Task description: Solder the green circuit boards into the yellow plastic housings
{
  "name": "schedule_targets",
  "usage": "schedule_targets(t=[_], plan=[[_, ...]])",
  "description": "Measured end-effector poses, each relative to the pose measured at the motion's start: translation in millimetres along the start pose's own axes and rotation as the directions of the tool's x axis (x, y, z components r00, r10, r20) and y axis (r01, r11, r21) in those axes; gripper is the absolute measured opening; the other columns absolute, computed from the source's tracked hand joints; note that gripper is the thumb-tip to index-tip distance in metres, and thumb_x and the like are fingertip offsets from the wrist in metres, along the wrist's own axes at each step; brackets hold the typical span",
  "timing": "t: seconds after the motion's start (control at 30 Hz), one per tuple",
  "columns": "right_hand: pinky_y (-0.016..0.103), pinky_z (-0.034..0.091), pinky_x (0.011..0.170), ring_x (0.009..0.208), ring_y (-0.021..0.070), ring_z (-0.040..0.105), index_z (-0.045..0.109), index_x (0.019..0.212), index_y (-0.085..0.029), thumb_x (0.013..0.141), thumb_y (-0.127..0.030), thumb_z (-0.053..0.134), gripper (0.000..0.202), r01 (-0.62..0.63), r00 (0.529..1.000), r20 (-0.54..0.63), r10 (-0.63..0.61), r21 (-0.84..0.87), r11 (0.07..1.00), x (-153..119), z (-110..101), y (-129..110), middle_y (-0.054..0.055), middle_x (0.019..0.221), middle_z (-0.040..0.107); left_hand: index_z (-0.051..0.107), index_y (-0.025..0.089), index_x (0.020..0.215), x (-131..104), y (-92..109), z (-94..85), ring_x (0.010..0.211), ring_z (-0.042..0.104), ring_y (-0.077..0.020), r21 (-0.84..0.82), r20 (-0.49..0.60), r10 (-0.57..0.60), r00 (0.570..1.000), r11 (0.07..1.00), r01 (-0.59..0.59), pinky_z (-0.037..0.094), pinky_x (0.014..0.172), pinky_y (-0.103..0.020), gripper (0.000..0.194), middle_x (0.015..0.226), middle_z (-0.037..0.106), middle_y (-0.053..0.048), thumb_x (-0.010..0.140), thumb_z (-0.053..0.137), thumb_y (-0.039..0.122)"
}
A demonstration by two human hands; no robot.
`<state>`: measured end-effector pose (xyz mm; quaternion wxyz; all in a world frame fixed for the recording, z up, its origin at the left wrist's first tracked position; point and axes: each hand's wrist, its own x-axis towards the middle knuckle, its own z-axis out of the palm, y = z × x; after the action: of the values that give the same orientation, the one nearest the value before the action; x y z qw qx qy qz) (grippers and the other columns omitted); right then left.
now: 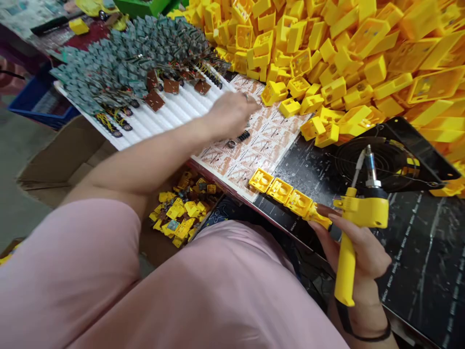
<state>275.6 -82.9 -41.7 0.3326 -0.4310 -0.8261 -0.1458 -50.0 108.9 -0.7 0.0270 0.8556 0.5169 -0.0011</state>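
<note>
Yellow casing (319, 217): pinched between the right hand's (358, 242) fingers, drawn close; probably light, stiff, slick plastic, best held by its outer walls.
Soldering gun (363, 213): across that hand, tip upward, crowding the grip.
Left hand (232, 115): fingers curled; whether they hold anything is hidden.
Casing row (279, 190): just beside the right fingers.
Casing heap (334, 63): beyond both hands' fingers.

Yellow soldering gun (365, 212) in right grip (369, 253)
</note>
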Motion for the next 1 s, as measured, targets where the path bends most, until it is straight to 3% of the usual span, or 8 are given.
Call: schedule_targets(t=[0.17,0.33,0.43,0.6,0.67,0.77,0.87,1.0], plan=[[0.025,0.051,0.058,0.052,0.0118,0.065,0.065,0.132,-0.024,0.093,-0.016,0.077,0.042,-0.042,0.999,-0.016,0.043,0.052,0.998,2.3,5.2,-9.7,-0.005,0.075,0.076,0.08,0.023,0.124,34.4,-35.7,-35.3,0.12,0.07,-0.031,0.212,0.198,-0.086,0.976,0.976,0.043,0.053,0.105,-0.046,0.038,0.12,0.078,-0.01,0.089,0.065,0.017],[0.024,0.056,0.063,0.061,0.0133,0.072,0.068,0.117,-0.023,0.091,-0.015,0.08,0.03,-0.099,0.995,0.013,0.099,0.113,0.989,7.1,7.0,-15.1,-0.002,0.084,0.079,0.082,0.017,0.12,20.0,-29.0,-95.5,0.102,0.073,-0.0301,0.166,-0.025,-0.12,0.992,0.978,0.123,0.057,0.098,-0.045,0.036,0.102,0.079,-0.009,0.09,0.063,0.022],[0.025,0.06,0.068,0.07,0.0152,0.076,0.065,0.12,-0.023,0.09,-0.013,0.08,0.036,-0.099,0.995,-0.008,0.101,0.138,0.985,14.0,15.8,-21.3,0.002,0.092,0.081,0.075,0.02,0.134,9.2,-29.9,-112.1,0.089,0.071,-0.0243,-0.199,-0.21,-0.222,0.952,0.963,0.181,0.058,0.089,-0.044,0.047,0.1,0.077,-0.007,0.091,0.057,0.023],[0.036,0.063,0.092,0.106,0.0239,0.079,0.057,0.132,-0.027,0.091,-0.019,0.079,0.047,-0.186,0.982,0.02,0.189,0.295,0.937,32.5,47.5,-36.9,0.01,0.124,0.077,0.079,0.013,0.122,-22.9,-17.9,-51.5,0.06,0.062,-0.0135,-0.687,-0.004,-0.26,0.966,0.702,0.186,0.056,0.061,-0.031,0.038,0.079,0.074,-0.006,0.087,0.065,0.018],[0.04,0.061,0.096,0.105,0.0249,0.077,0.055,0.13,-0.027,0.092,-0.026,0.08,0.046,-0.157,0.988,0.043,0.151,0.287,0.945,43.0,60.2,-43.0,0.009,0.119,0.077,0.078,0.011,0.12,-43.7,-6.0,-17.4,0.06,0.063,-0.0126,-0.639,0.163,-0.214,0.963,0.721,0.268,0.057,0.067,-0.031,0.036,0.074,0.073,-0.004,0.089,0.061,0.019],[0.043,0.058,0.101,0.095,0.0239,0.075,0.054,0.128,-0.026,0.096,-0.032,0.074,0.038,-0.078,0.993,0.107,0.051,0.259,0.963,58.5,74.4,-50.5,0.005,0.104,0.076,0.08,0.014,0.119,-74.3,7.2,17.8,0.085,0.074,-0.0211,-0.403,0.189,-0.087,0.978,0.901,0.158,0.059,0.09,-0.04,0.037,0.091,0.08,-0.008,0.094,0.056,0.027],[0.046,0.053,0.107,0.096,0.0234,0.074,0.053,0.132,-0.026,0.101,-0.031,0.066,0.034,-0.058,0.983,0.186,0.006,0.274,0.96,68.0,81.9,-54.6,0.006,0.106,0.075,0.08,0.016,0.119,-92.8,8.3,28.7,0.106,0.074,-0.0314,-0.169,0.09,0.002,0.996,0.985,0.013,0.057,0.096,-0.049,0.044,0.112,0.079,-0.014,0.099,0.047,0.037],[0.04,0.056,0.099,0.093,0.0216,0.073,0.052,0.136,-0.025,0.103,-0.03,0.063,0.035,-0.051,0.97,0.243,-0.033,0.331,0.942,68.9,83.1,-55.4,0.005,0.103,0.075,0.08,0.016,0.116,-94.2,8.6,24.2,0.108,0.07,-0.0314,-0.132,-0.034,0.091,0.995,0.987,-0.095,0.054,0.1,-0.049,0.047,0.12,0.076,-0.014,0.1,0.042,0.04]])
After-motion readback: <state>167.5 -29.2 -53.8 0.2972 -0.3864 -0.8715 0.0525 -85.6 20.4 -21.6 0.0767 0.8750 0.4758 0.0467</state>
